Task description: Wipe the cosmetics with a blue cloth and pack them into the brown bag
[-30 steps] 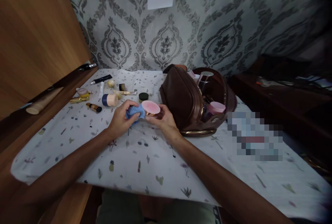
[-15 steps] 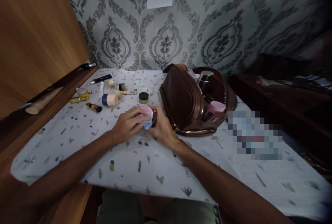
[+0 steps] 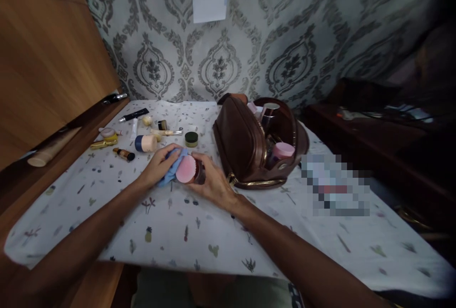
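Observation:
My right hand [image 3: 213, 183] grips a small dark jar with a pink lid [image 3: 190, 170], tipped so the lid faces me. My left hand [image 3: 158, 166] is closed on a blue cloth [image 3: 171, 171] pressed against the jar's left side. Both hands hover just above the white patterned tablecloth [image 3: 199, 232], a little left of an open brown toiletry bag [image 3: 245, 144].
The bag holds a pink-lidded jar [image 3: 283, 150] and other bottles. Several cosmetics lie at the back left: a blue and beige jar [image 3: 145, 143], a dark green pot [image 3: 191, 139], a gold tube [image 3: 103, 143], a black tube [image 3: 134, 114]. A wooden panel [image 3: 46, 75] rises at left; dark furniture [image 3: 374, 132] stands at right.
The jar has been turned from lid-up to lid toward me, and the cloth has shifted round it. Both hands sank toward the table.

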Motion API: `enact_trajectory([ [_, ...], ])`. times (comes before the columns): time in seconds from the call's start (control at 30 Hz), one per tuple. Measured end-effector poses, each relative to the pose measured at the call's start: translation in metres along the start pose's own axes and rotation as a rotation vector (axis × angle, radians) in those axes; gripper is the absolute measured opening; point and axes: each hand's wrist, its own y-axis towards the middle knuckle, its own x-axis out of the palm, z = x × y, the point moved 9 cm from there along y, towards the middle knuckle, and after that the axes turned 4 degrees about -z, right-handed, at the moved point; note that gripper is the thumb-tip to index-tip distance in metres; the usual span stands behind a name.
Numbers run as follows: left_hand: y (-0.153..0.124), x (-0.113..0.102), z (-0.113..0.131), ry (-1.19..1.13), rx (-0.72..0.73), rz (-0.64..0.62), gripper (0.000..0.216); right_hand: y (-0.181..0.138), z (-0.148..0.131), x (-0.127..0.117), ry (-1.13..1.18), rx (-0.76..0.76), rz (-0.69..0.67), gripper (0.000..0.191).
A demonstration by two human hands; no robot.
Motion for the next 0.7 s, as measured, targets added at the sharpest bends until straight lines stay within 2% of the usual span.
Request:
enact_trajectory([
  [0.1, 0.003, -0.002, -0.015, -0.106, -0.074, 0.002, 0.038, 0.002, -0.004, -0.007, 0.028, -0.031, 0.040, 0.061],
  [0.17, 0.003, 0.003, -0.019, -0.068, -0.074, -0.047, 0.037, 0.004, -0.007, -0.015, 0.033, -0.041, 0.088, 0.062],
  [0.23, 0.002, 0.007, -0.016, 0.114, -0.018, -0.092, 0.033, 0.005, -0.010, -0.023, 0.035, -0.041, 0.136, 0.064],
  [0.33, -0.001, 0.005, -0.007, 0.471, 0.093, -0.062, 0.028, 0.006, -0.021, -0.032, 0.042, -0.068, 0.175, 0.065],
  [0.43, 0.001, 0.003, 0.006, 0.637, 0.194, -0.056, 0.034, 0.002, -0.039, -0.044, 0.056, -0.110, 0.205, 0.068],
  [0.5, 0.005, 0.003, 0.024, 0.694, 0.276, -0.035, 0.040, -0.004, -0.052, -0.060, 0.069, -0.118, 0.252, 0.072],
  [0.57, 0.011, 0.009, 0.053, 0.722, 0.383, -0.005, 0.041, -0.012, -0.064, -0.084, 0.070, -0.125, 0.316, 0.073],
  [0.7, 0.021, 0.046, 0.129, 0.691, 0.685, -0.041, 0.039, -0.027, -0.081, -0.152, 0.022, -0.155, 0.468, 0.074],
])
